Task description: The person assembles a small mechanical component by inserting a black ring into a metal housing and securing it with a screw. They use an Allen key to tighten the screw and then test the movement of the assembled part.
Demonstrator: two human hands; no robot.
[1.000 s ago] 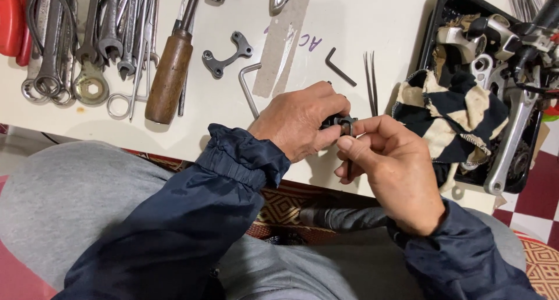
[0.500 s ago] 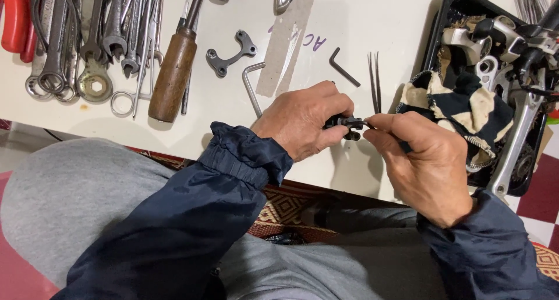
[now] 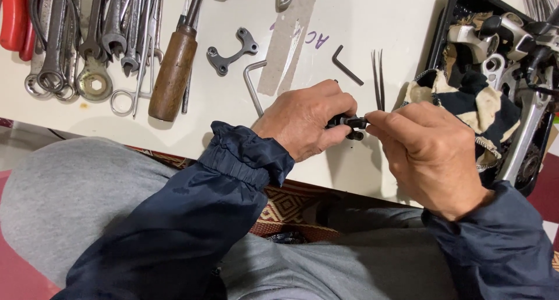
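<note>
White tabletop point(image 3: 372, 20) fills the upper half of the head view, with grey-trousered knees and dark blue sleeves below it.

At centre, the left hand point(image 3: 305, 125) closes around a small black part point(image 3: 347, 122), which pokes out of the fist toward 3 o'clock; most of it is buried under the fingers, so its shape is hard to make out. The right hand point(image 3: 428, 154) meets it from 3 o'clock, thumb and forefinger pinched tight on the part's tip. Whether the right fingers hold a separate tiny piece cannot be told. A second dark bit shows just below the part, at 6 o'clock, half hidden by the left fingers.

Around the hands:
- At 12 o'clock, tweezers point(image 3: 378, 79) stand just above the part, and a black hex key point(image 3: 346, 64) lies beside them.
- At 11 o'clock, a bent steel rod point(image 3: 251, 84) runs under the left hand, its lower end hidden; a tape strip point(image 3: 289, 38) lies past it, and a grey bracket point(image 3: 233, 51).
- At 10 o'clock, a wooden handle point(image 3: 173, 73), its blade cut off by the top edge.
- Far at 9 to 10 o'clock, spanners point(image 3: 93, 44) are heaped, tops cut off, with red grips point(image 3: 14, 20) at the corner.
- At 2 o'clock, a black tray point(image 3: 445, 26) holds a patterned rag point(image 3: 466, 102) and metal parts point(image 3: 524, 50), tangled and partly out of frame.
</note>
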